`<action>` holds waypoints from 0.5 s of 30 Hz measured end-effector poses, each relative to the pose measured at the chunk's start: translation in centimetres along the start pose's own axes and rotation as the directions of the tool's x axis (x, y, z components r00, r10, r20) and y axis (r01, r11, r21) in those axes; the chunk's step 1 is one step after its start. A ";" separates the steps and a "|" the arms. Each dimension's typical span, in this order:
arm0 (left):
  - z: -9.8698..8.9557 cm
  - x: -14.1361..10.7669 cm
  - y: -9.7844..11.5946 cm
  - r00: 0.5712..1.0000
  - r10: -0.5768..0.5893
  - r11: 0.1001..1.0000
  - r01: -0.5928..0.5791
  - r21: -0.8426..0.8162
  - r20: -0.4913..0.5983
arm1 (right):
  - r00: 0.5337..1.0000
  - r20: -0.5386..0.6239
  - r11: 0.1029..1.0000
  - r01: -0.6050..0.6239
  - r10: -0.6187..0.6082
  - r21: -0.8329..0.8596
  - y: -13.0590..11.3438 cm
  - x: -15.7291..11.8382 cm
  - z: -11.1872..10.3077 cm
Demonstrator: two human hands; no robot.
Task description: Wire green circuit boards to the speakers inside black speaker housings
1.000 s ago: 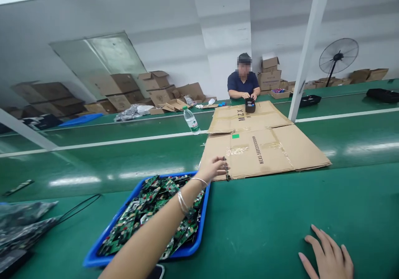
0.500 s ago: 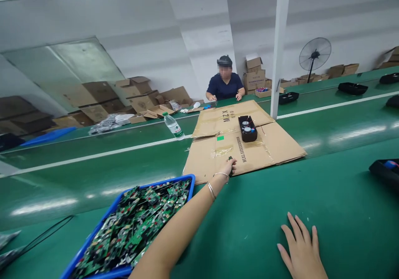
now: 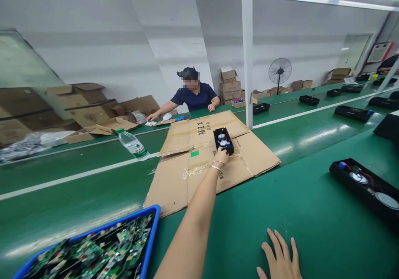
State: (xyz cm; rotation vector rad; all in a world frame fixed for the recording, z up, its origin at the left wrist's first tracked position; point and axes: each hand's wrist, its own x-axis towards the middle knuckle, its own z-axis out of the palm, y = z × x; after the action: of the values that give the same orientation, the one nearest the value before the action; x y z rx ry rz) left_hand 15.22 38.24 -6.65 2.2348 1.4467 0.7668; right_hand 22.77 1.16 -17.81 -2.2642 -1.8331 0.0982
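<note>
My left hand (image 3: 222,156) reaches far forward over a flattened cardboard sheet (image 3: 174,183). Its fingers are closed on the near end of a black speaker housing (image 3: 229,139) lying there, with round speakers and a blue part inside. Whether a circuit board is also in these fingers is hidden. Down at the lower right, my right hand (image 3: 280,256) rests palm down with fingers spread on the green work surface (image 3: 246,220), holding nothing. A blue bin (image 3: 155,225) heaped with green circuit boards (image 3: 102,250) stands left of my left forearm.
A water bottle (image 3: 133,145) stands left of the cardboard. Another open speaker housing (image 3: 364,183) lies to the right, with several more along the line (image 3: 353,112). A white post (image 3: 247,54) rises behind the cardboard. Across the line sits a co-worker (image 3: 196,94), one arm outstretched.
My left hand, earlier holding a small circuit board near the cardboard's front edge, has moved forward to the speaker housing. My view has swung right. The co-worker's arm has stretched out sideways.
</note>
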 end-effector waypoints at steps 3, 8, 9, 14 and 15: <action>0.0 -2.7 0.2 0.999 -0.044 0.993 0.045 -0.113 0.016 | 0.998 -0.013 0.997 0.065 -0.065 0.036 0.7 -0.3 -0.3; -1.2 -10.9 1.4 0.998 -0.020 0.957 0.036 -0.289 0.057 | 0.969 -0.168 0.982 0.188 -0.182 0.020 1.5 -0.9 -1.3; -1.6 -13.0 1.8 0.998 -0.010 0.949 0.031 -0.313 0.069 | 0.962 -0.193 0.979 0.203 -0.195 0.023 1.6 -1.0 -1.5; -5.0 -24.5 4.2 0.981 0.065 0.924 0.009 -0.381 0.182 | 0.935 -0.343 0.965 0.171 -0.094 0.201 2.0 -0.6 -2.4; -5.8 -26.6 4.7 0.973 0.084 0.925 0.004 -0.381 0.214 | 0.916 -0.396 0.952 0.179 -0.068 0.249 2.1 -0.5 -2.9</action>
State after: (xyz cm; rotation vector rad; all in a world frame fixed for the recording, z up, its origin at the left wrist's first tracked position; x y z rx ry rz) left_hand 6.32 12.08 -5.84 1.9823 1.0441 0.7066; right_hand 25.25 -0.07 -15.52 -1.8146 -1.6312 -0.0961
